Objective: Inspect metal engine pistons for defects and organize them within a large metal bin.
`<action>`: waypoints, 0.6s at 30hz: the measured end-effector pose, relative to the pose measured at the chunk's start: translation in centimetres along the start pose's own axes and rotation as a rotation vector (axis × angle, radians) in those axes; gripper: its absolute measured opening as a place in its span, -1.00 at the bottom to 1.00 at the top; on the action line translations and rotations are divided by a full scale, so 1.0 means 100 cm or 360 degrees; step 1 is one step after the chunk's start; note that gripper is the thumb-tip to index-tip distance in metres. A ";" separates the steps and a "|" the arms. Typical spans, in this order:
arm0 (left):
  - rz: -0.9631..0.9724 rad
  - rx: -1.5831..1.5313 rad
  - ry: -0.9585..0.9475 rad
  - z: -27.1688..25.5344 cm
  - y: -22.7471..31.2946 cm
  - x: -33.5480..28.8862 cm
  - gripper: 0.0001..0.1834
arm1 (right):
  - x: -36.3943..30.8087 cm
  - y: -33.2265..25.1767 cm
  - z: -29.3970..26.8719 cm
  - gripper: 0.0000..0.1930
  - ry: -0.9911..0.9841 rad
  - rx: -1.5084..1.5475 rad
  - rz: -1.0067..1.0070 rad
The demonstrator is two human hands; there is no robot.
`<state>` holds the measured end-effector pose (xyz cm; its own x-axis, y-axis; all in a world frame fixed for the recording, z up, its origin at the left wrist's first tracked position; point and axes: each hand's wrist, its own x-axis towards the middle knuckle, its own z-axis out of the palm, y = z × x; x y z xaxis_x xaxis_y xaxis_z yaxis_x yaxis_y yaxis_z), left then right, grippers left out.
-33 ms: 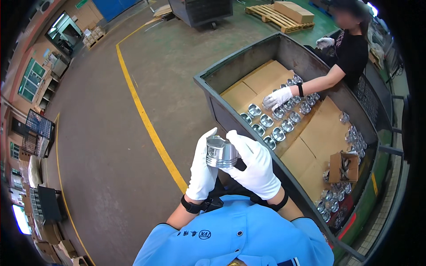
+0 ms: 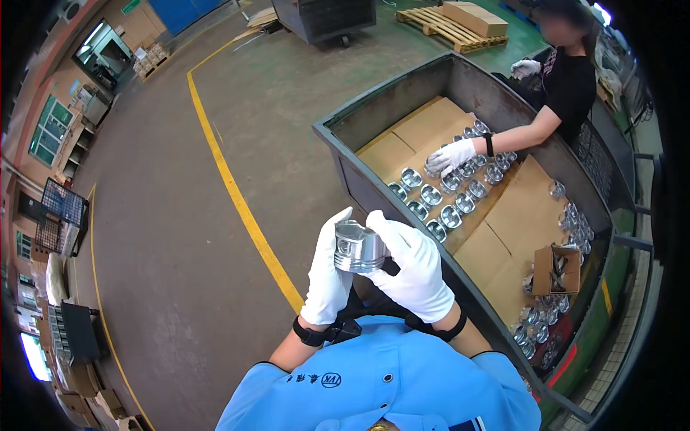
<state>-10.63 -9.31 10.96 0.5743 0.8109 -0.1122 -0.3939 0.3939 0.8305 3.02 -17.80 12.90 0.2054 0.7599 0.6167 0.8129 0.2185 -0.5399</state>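
The left hand (image 2: 325,276) and the right hand (image 2: 417,269) both wear white gloves. They hold one shiny metal piston (image 2: 357,248) between them, in front of the person's blue shirt (image 2: 381,377). The left hand is on one side of it, with its fingers pointing up. The right hand is bent around the other side. The piston stands about upright, with grooves around its lower part.

Just beside the hands is a big dark metal bin (image 2: 343,171). A brown cardboard sheet (image 2: 392,149) lies in it, with rows of pistons (image 2: 451,215) on top. A small open box (image 2: 544,276) sits near the far right side of the bin, with dark things inside that are hard to make out. More loose pistons (image 2: 573,224) are bunched close to it.

A co-worker in a black top (image 2: 571,97) stands across the bin. One gloved hand of theirs (image 2: 451,156) reaches down over the rows. I cannot tell if it grips a piston. A yellow line (image 2: 233,187) runs along the floor (image 2: 180,266).
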 end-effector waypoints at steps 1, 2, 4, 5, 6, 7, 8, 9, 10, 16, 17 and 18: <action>0.0014 0.0016 -0.0007 0.000 0.000 0.000 -0.47 | 0.000 0.001 -0.001 -0.22 0.0004 0.0021 -0.0001; 0.0028 0.0032 -0.0014 0.000 -0.001 -0.001 -0.46 | -0.001 0.001 -0.002 -0.22 0.0007 0.0042 -0.0002; 0.0040 0.0052 -0.0027 -0.001 -0.001 -0.001 -0.43 | -0.002 0.000 -0.003 -0.23 0.0003 0.0107 0.0069; 0.0035 0.0055 -0.0034 -0.002 -0.002 0.001 -0.42 | -0.003 -0.001 -0.003 -0.24 0.0001 0.0140 0.0103; 0.0028 0.0060 -0.0042 -0.003 -0.003 0.002 -0.41 | -0.003 -0.002 -0.004 -0.24 0.0008 0.0143 0.0120; -0.0001 0.0047 -0.0055 -0.003 -0.003 0.002 -0.40 | -0.004 -0.002 -0.004 -0.24 0.0015 0.0147 0.0136; -0.0030 0.0034 -0.0068 -0.003 -0.003 0.003 -0.39 | -0.004 -0.003 -0.005 -0.24 0.0022 0.0151 0.0152; -0.0059 0.0022 -0.0082 -0.003 -0.003 0.004 -0.38 | -0.004 -0.004 -0.006 -0.25 0.0022 0.0152 0.0153; -0.0073 0.0024 -0.0081 -0.003 -0.002 0.004 -0.38 | -0.005 -0.004 -0.006 -0.26 0.0023 0.0154 0.0155; -0.0159 0.0035 -0.0142 -0.004 0.005 0.000 -0.19 | -0.006 -0.003 -0.008 -0.32 0.0140 0.0179 0.0127; -0.0173 -0.0019 -0.0175 -0.005 0.004 -0.001 -0.16 | -0.006 -0.003 -0.009 -0.33 0.0174 0.0166 0.0093; -0.0189 -0.0076 -0.0212 -0.006 0.003 -0.001 -0.13 | -0.009 -0.001 -0.006 -0.34 0.0182 0.0384 0.0178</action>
<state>-11.23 -8.99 10.92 0.7075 0.6943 -0.1319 -0.3494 0.5059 0.7886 3.07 -18.88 12.81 0.3576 0.7166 0.5988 0.6314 0.2869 -0.7204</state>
